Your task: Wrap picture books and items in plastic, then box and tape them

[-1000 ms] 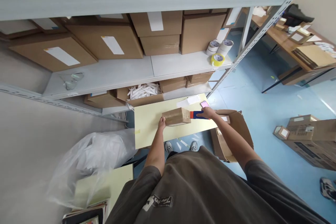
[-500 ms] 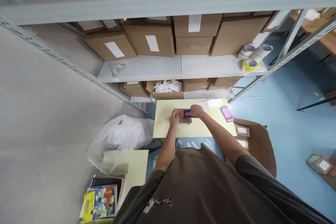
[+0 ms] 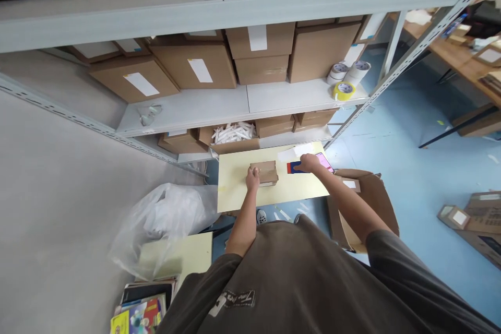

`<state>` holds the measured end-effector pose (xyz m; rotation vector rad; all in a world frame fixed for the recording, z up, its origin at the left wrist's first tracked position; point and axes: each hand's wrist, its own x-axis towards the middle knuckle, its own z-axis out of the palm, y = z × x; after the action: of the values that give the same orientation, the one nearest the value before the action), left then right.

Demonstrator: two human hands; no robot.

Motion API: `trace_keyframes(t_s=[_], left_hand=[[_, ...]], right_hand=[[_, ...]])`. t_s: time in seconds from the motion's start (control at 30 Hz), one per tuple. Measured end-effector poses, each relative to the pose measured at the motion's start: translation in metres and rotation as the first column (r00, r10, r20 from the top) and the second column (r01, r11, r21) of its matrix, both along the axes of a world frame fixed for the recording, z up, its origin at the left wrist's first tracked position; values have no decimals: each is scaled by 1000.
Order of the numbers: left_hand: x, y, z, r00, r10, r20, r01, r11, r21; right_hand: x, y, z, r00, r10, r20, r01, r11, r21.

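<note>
Near the middle of the pale yellow counter (image 3: 230, 199), a little toward its left edge, sits a small cardboard box (image 3: 266, 171), apart from both the front and back edges. The person's left grip (image 3: 252, 179) is closed on the box's left end, its thumb over the top; the other fingers are largely hidden. Nearer the counter's right edge, the right grip (image 3: 309, 163) is wrapped around a blue-and-red hand tool (image 3: 295, 167) (a tape dispenser, by its look, though too small to be sure). The tool's red end faces the box, just beside it, with a strip of bare counter between them.

White papers (image 3: 287, 155) lie along the back edge, and a phone (image 3: 324, 163) rests by the right edge. Beyond that edge stands a large open carton (image 3: 378, 201), with a white-labelled box (image 3: 351, 184) inside.

As for progress, the box in hand seems closed on top, so its folding looks done. Whether tape runs along its seam cannot be made out, and no label shows on its top face. It is not yet released or set aside; that much appears left.
</note>
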<state>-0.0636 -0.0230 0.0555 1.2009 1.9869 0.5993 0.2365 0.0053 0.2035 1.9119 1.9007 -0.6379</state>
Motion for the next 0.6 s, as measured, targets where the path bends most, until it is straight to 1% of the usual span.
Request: trace_keyframes(t_s=[0.07,0.13,0.17,0.23,0.3,0.33,0.37,0.43,0.47,0.53,0.6], left_hand=[[0,-2,1,1000,-2,0,2,1000,4],[1,-3,2,1000,-3,-12,3,1000,10],[1,-3,2,1000,1,-20,-1,1000,9],[1,-4,2,999,8,-32,-8,1000,4],[0,-4,1,1000,6,-26,-6,1000,-3],[0,-5,1,1000,2,-17,-2,1000,-4],[-1,-5,1,1000,1,-7,-1,1000,-3],[-2,-6,0,1000,13,6,-13,1000,-1],[-2,-7,0,1000,22,10,-22,1000,4],[-4,-8,-1,999,27,25,-27,1000,13],[-6,-10,-2,999,9,43,-10,1000,21]], right_hand=[[-16,0,-11,1000,-19,-2,19,1000,1],[-39,-2,-28,998,-59,-7,59,998,-3],[-51,-5,-40,996,-91,-13,90,996,-6],[-71,-15,-66,993,-114,-42,114,993,-18],[-80,-28,-93,986,-155,-64,154,988,-18],[-79,-36,-106,976,-203,-80,200,979,-39],[-74,-44,-118,959,-271,-86,271,963,-18],[-57,-59,-139,914,-395,-91,399,917,19],[-46,-66,-148,896,-435,-89,439,898,33],[-24,-77,-163,873,-475,-110,482,875,43],[-10,-82,-172,857,-468,-214,485,874,31]])
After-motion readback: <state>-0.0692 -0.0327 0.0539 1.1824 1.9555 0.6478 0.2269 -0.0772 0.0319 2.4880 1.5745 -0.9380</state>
